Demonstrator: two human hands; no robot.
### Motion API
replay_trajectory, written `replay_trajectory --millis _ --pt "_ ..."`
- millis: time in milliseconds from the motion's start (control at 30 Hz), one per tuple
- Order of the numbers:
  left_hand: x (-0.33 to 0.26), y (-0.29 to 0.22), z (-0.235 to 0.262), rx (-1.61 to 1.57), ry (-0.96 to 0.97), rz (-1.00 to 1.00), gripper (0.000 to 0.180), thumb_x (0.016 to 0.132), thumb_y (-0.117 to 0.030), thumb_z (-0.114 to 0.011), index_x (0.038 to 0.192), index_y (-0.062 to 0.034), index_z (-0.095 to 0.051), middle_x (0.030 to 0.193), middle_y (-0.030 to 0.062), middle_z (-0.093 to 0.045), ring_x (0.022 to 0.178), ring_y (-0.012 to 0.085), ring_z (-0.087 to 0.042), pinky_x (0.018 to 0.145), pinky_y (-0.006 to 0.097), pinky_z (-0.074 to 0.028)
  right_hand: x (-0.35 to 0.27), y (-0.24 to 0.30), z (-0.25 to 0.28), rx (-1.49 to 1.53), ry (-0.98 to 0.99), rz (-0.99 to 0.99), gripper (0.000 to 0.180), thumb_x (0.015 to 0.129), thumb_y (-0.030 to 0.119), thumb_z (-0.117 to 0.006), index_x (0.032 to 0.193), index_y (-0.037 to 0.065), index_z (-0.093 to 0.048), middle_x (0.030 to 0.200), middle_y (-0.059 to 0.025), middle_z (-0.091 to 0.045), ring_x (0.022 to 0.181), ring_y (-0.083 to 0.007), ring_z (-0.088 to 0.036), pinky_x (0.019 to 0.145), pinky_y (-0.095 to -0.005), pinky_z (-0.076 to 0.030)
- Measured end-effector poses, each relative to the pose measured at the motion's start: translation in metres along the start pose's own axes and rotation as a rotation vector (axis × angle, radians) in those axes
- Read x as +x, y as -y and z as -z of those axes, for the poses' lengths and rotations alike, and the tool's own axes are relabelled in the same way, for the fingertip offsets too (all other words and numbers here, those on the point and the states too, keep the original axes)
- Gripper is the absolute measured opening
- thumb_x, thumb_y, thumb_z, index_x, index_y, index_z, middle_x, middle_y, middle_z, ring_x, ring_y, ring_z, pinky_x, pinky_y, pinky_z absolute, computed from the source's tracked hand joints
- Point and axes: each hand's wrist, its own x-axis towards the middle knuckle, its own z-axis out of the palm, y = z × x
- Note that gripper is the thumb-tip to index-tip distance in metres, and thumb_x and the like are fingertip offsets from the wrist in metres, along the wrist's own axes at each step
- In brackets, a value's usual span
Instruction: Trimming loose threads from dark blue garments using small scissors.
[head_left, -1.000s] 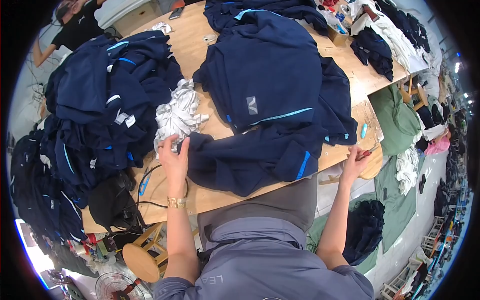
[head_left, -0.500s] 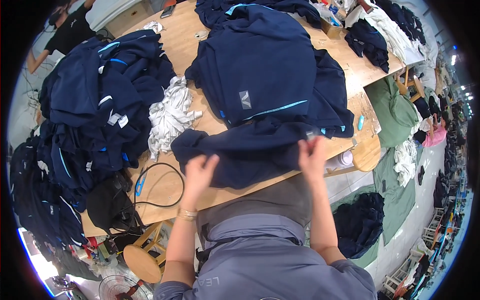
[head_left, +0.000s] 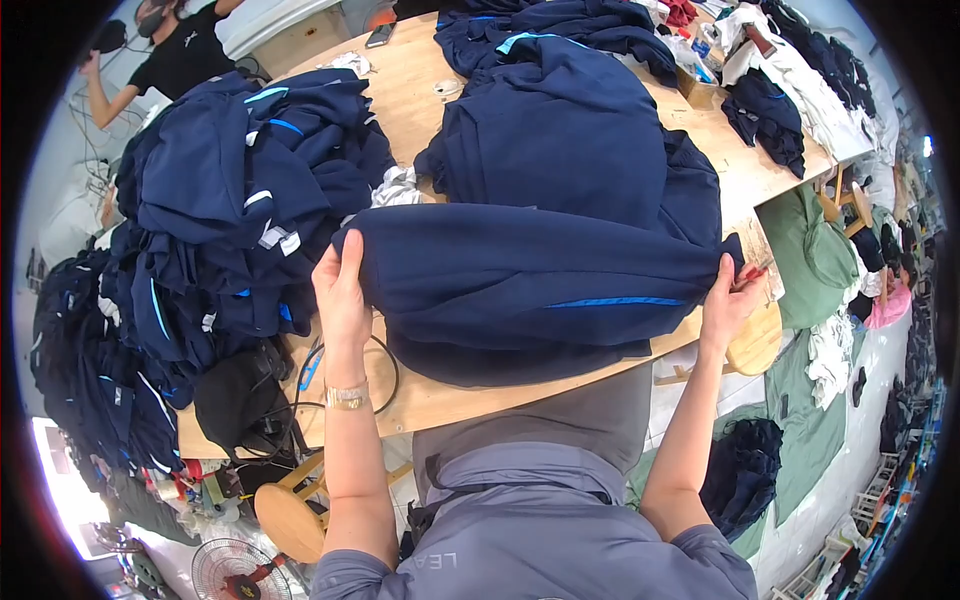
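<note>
A navy garment [head_left: 480, 265] with a bright blue stripe is stretched sideways between my two hands, just above the near edge of the table. My left hand [head_left: 343, 295] pinches its left end, thumb on top. At the other end, my right hand [head_left: 730, 300] grips the cloth between thumb and fingers. Something small and reddish shows by the right fingers, too small to name. Directly behind the held garment rises a stack of navy garments [head_left: 560, 130], partly covered by it. White fabric strips [head_left: 398, 187] peek out at its left.
A large heap of navy garments [head_left: 230, 190] covers the table's left side, with a black bag [head_left: 235, 400] and a blue cutter [head_left: 311, 368] near it. Wooden stools [head_left: 290, 520] stand below. Green cloth [head_left: 805, 250] lies to the right. Another person [head_left: 185, 50] is at the far left.
Both hands have moved apart and up, drawing the garment out wide. Its blue stripe now shows, and it hides most of the white strips. The view has shifted slightly.
</note>
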Motion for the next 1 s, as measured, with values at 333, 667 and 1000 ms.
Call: replay_trajectory --millis 333,667,1000 --pt "-0.077 0.016 0.062 0.779 0.696 0.882 0.047 0.09 -0.04 -0.051 0.067 -0.0002 -0.061 0.06 0.0036 -0.059 0.051 0.0098 -0.052 0.051 0.024 -0.041 -0.022 -0.068 0.062 -0.282 0.161 -0.291 0.026 0.084 0.015 -0.065 0.089 0.002 -0.043 0.062 0.0021 -0.043 0.056 -0.006 -0.04 0.052 -0.0224 -0.036" --pt "-0.037 0.07 -0.001 1.561 0.088 0.187 0.063 0.084 -0.051 -0.048 0.07 0.0086 -0.063 0.077 0.0306 -0.059 0.076 0.0429 -0.059 0.073 0.046 -0.046 -0.1 0.004 -0.045 -0.182 1.056 0.125 0.031 0.075 0.007 -0.062 0.099 0.004 -0.041 0.086 -0.0202 -0.055 0.081 -0.0422 -0.056 0.064 -0.0477 -0.046" --pt "-0.054 0.011 0.048 -0.004 0.146 0.0 0.025 0.079 -0.006 -0.057 0.102 0.0028 -0.059 0.097 0.0057 -0.063 0.088 0.0137 -0.059 0.081 0.028 -0.045 -0.029 0.057 0.014 0.378 0.515 0.108 0.022 0.071 -0.012 -0.047 0.086 0.002 -0.038 0.087 -0.0051 -0.044 0.07 -0.0069 -0.036 0.059 -0.0167 -0.031"
